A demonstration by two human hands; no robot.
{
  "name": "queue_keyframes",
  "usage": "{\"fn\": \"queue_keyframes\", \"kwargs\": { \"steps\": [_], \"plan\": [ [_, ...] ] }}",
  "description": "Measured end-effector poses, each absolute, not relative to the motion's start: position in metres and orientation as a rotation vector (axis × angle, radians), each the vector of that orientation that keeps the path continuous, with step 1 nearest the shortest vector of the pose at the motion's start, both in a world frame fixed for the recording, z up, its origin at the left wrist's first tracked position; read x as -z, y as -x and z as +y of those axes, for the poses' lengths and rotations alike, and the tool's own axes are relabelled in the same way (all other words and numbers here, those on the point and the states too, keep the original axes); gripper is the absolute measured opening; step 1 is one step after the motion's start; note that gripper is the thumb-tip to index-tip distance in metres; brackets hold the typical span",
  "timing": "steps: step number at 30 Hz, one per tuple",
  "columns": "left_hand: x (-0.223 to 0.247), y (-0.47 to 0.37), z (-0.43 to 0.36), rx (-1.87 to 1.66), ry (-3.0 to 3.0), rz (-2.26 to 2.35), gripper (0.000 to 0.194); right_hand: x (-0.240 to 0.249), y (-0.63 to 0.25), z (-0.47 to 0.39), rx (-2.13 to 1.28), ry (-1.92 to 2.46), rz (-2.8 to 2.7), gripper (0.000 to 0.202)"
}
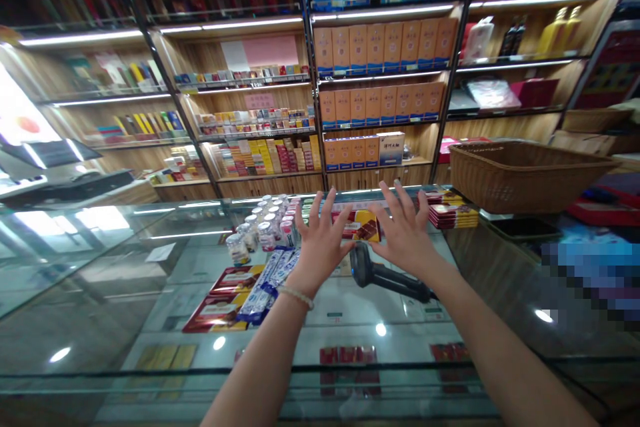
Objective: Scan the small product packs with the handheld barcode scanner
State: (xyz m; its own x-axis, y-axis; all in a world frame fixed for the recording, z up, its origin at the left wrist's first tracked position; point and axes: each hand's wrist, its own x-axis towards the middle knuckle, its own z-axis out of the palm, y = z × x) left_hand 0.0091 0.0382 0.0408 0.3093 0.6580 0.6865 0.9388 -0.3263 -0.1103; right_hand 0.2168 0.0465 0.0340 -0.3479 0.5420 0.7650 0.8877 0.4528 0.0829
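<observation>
Both of my hands reach forward above a glass counter. My left hand (323, 243) is open with its fingers spread, a beaded bracelet on its wrist. My right hand (405, 233) is open too, fingers apart and holding nothing. Between and beyond them lies a red and yellow chocolate packet (367, 225); whether any fingertip touches it I cannot tell. A black handheld scanner (390, 273) rests just below my right hand. Left of my left hand are blue and white wrapped bars (267, 287), lying partly over red and yellow packets (220, 310).
Several small jars (267, 220) stand in rows at the back left of the counter. More red packets (453, 210) are stacked at the right, near a brown wicker basket (530, 170). Behind rise wooden shelves (380, 180) holding orange boxes (385, 103). The glass counter's front edge (385, 368) crosses below.
</observation>
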Motion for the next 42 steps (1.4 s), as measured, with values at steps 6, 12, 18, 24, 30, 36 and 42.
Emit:
{"fn": "queue_keyframes", "kwargs": {
  "steps": [6, 12, 18, 24, 30, 36, 42],
  "plan": [
    [-0.04, -0.011, 0.037, 0.768, 2.099, -1.366, 0.069, -0.035, -0.212, 0.042, 0.627, 1.146, -2.073, 0.054],
    [-0.04, -0.006, 0.039, 0.845, 2.052, -1.351, 0.057, -0.036, -0.217, 0.043, 0.612, 1.073, -2.079, 0.066],
    [-0.043, 0.003, 0.04, 1.073, 1.987, -1.498, 0.063, -0.031, -0.233, 0.057, 0.438, 1.146, -2.016, 0.094],
    [-0.042, -0.004, 0.036, 1.077, 2.158, -1.421, 0.067, -0.017, -0.23, 0.07, 0.402, 1.21, -2.075, 0.089],
    [-0.035, -0.013, 0.034, 1.061, 2.286, -1.328, 0.069, -0.014, -0.224, 0.067, 0.308, 1.144, -2.124, 0.082],
    [-0.038, -0.01, 0.034, 1.033, 2.29, -1.376, 0.064, -0.019, -0.225, 0.066, 0.298, 1.147, -2.089, 0.068],
    [-0.037, 0.002, 0.042, 1.049, 2.275, -1.364, 0.077, -0.025, -0.232, 0.065, 0.372, 1.146, -2.051, 0.066]
  ]
}}
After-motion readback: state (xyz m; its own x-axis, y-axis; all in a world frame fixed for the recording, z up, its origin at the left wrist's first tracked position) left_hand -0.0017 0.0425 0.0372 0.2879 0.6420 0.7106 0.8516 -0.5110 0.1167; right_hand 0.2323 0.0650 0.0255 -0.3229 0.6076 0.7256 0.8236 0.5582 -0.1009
